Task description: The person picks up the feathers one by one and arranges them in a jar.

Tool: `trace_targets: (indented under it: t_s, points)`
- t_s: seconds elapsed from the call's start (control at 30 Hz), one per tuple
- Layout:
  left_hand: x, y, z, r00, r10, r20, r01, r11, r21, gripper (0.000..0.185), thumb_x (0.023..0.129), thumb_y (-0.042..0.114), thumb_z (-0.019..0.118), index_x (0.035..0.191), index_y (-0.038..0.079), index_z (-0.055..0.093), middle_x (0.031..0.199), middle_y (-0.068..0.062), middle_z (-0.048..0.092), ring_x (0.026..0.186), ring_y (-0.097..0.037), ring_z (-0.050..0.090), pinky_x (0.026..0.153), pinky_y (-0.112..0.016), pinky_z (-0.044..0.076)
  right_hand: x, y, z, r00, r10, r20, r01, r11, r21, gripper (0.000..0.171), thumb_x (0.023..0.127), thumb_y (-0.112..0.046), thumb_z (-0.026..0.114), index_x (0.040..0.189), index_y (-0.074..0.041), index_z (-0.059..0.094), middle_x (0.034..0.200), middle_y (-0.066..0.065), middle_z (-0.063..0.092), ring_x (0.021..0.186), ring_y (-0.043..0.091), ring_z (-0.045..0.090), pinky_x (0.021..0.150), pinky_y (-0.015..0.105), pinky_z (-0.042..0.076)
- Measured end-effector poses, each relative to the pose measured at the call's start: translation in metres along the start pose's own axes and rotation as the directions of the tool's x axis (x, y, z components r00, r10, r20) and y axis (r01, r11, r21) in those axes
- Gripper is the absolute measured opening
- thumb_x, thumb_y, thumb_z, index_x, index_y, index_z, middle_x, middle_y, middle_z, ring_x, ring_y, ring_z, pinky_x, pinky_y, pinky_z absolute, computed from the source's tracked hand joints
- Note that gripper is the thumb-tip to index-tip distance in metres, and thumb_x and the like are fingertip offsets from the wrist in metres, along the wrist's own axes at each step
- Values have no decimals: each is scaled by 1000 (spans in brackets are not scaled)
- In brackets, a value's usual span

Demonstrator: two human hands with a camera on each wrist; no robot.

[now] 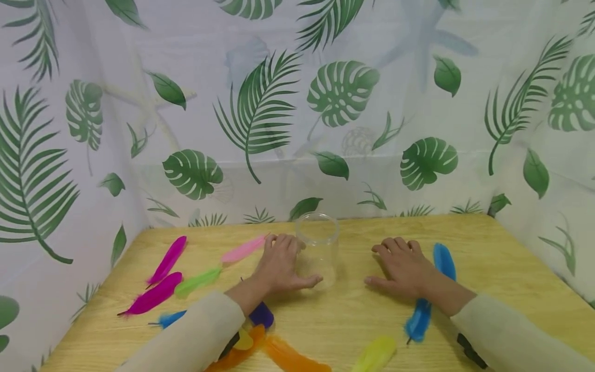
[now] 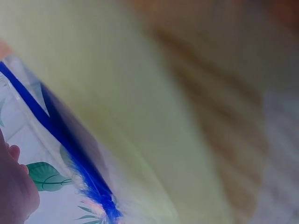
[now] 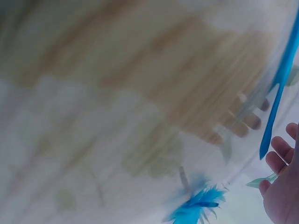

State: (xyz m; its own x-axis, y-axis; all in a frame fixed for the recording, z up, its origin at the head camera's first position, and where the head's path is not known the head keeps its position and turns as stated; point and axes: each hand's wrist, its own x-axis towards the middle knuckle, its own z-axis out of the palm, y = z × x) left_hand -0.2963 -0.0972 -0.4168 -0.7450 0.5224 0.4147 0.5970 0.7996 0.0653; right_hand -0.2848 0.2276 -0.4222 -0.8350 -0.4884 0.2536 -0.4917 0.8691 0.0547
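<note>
A clear, see-through cup [image 1: 321, 243] stands upright near the back of the wooden table. My left hand [image 1: 284, 263] is at its left side, fingers spread and thumb stretched out in front of it. Whether the skin touches the cup cannot be made out. To the right of the cup, my right hand [image 1: 398, 266] rests palm down with loosely bent fingers, holding nothing. Bright blue feather parts [image 1: 444, 261] show on both sides of the right wrist; I cannot tell if they are one feather. A dark blue feather [image 1: 261, 315] lies beneath the left forearm.
Loose feathers lie on the left: two magenta ones [image 1: 155, 293], a green one [image 1: 199, 281], a pink one [image 1: 244, 249] and a blue one [image 1: 171, 318]. Orange [image 1: 293, 356] and yellow [image 1: 375, 355] feathers lie at the front. A leaf-print cloth [image 1: 279, 196] hangs behind the table.
</note>
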Motion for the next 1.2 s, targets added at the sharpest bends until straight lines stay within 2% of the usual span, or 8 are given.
trace_targets:
  t_s: [0.33,0.6,1.2]
  points:
    - [0,-1,1,1000,2,-12,-2,1000,-18,76,76,73,64,116,8,59,111,-5,60,112,-25,52,102,-46,31,-5,8,-1,1000,18,-5,-18,1000,-16,74,92,-70,51,133,-8,55,129,15,54,119,37,49,91,62,38]
    - [0,-2,2,1000,16,-26,-17,999,-38,75,75,71,66,114,7,60,108,-5,60,106,-24,52,94,-39,34,-12,14,-5,999,45,10,-45,999,6,75,92,-68,52,134,-6,55,130,17,54,120,38,49,90,61,37]
    - [2,-3,1,1000,6,-1,-6,998,-62,76,76,69,67,114,4,60,109,-7,59,107,-25,51,97,-40,37,-18,32,-9,997,70,-13,-70,997,-44,75,91,-68,53,132,-5,56,127,18,56,117,39,50,85,60,39]
